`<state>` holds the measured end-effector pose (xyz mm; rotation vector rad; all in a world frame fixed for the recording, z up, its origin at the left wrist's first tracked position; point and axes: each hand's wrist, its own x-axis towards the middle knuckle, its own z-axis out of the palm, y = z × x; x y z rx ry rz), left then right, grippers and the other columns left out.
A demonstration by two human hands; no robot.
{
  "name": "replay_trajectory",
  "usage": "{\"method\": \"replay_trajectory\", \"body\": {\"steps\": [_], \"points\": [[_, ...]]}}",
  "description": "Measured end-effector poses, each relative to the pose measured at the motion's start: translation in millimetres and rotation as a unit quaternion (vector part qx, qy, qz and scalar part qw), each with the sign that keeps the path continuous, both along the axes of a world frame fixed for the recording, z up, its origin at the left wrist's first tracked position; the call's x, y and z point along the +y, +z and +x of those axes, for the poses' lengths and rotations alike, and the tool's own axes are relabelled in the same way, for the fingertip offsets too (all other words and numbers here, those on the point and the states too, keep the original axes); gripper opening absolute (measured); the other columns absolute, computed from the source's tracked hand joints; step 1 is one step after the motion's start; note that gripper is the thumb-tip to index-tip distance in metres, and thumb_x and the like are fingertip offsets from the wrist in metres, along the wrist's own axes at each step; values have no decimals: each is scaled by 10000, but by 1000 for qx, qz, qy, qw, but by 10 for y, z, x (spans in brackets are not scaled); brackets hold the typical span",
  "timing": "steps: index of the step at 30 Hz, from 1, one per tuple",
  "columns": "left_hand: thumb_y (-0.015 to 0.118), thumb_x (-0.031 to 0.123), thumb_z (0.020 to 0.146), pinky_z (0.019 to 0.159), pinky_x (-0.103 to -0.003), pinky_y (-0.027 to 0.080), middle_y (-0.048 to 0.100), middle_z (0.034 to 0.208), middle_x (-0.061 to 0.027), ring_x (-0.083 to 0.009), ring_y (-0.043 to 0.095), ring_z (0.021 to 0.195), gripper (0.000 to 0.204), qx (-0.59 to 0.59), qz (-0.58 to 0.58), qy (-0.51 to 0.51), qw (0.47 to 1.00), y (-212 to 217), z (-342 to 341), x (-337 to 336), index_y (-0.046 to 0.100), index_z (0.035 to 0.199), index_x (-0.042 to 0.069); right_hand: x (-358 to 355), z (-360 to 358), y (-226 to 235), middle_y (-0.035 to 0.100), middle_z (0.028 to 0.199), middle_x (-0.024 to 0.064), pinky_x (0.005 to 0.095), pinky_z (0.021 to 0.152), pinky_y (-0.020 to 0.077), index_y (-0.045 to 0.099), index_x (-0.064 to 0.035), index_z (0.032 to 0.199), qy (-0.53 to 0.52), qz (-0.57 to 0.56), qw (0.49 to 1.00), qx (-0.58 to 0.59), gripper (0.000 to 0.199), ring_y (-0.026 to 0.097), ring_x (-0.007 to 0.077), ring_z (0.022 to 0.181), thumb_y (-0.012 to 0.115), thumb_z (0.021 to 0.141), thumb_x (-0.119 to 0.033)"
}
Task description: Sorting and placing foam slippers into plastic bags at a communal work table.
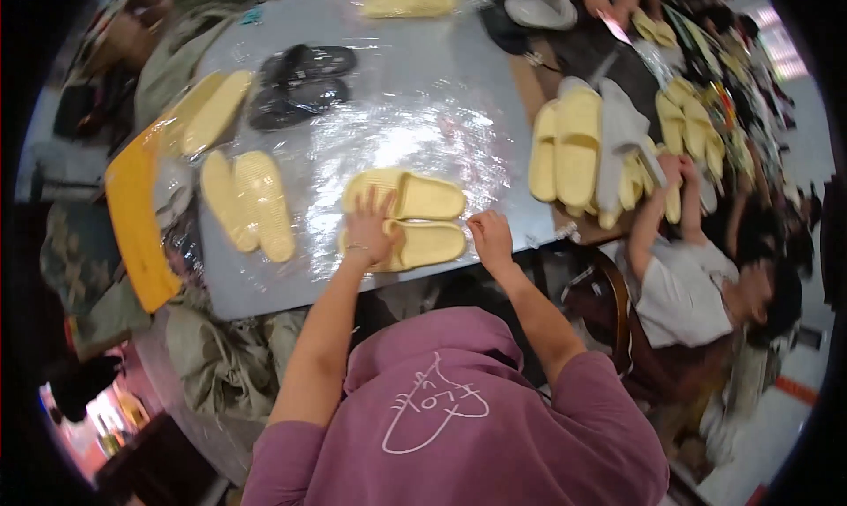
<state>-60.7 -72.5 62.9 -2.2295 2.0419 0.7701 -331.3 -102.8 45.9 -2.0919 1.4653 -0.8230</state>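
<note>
A pair of yellow slide slippers [432,199] lies side by side on the plastic-covered table [243,292] in front of me. My left hand [374,228] rests on the strap end of the pair, palm down with its fingers spread. Just off the other end of the slippers is my right hand [492,239], its fingertips pinched together. Whatever may be between those fingertips is too small to make out.
Left of the pair lie more yellow slippers [251,202], and black slippers [303,91] are farther back. A yellow pair [408,3] sits at the far edge. At the right are a stack of yellow slippers [569,149] and a co-worker [684,285].
</note>
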Motion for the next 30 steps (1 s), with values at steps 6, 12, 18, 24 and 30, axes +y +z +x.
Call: {"method": "replay_trajectory", "body": {"steps": [6,12,18,24,30], "points": [[604,424,766,1039,-588,185,28,1513,-40,-352,56,1373,800,20,4,5,1000,-46,-122,-41,160,1425,334,283,-1125,-371,594,709,90,341,649,446,623,-21,753,-338,79,935,-68,144,556,232,692,665,765,-158],[622,423,753,1031,-588,218,34,1510,-54,-390,70,1360,837,-2,-2,-4,1000,20,-133,-155,132,1427,339,71,-1481,-663,611,695,108,349,627,472,602,-13,779,-342,126,931,-11,296,590,253,652,752,680,-249],[610,465,750,1031,-600,206,24,1513,-39,-396,79,1357,840,4,20,27,999,-5,-47,7,115,1423,374,109,-780,-270,612,759,84,453,715,378,602,-85,736,-325,56,933,143,180,565,287,802,596,793,-257],[522,383,841,1045,-531,217,127,1472,-194,-404,163,1333,711,159,-100,7,982,-146,154,226,178,1435,196,163,742,76,572,927,127,403,769,420,597,-58,938,106,-25,992,62,229,529,305,922,616,744,-178],[368,410,906,1089,-475,109,131,1480,-169,-356,138,1356,666,139,-144,171,965,-587,589,690,173,1415,26,-55,1185,62,543,912,66,380,773,393,566,-82,918,165,-46,968,182,231,509,251,903,618,740,-219]]}}
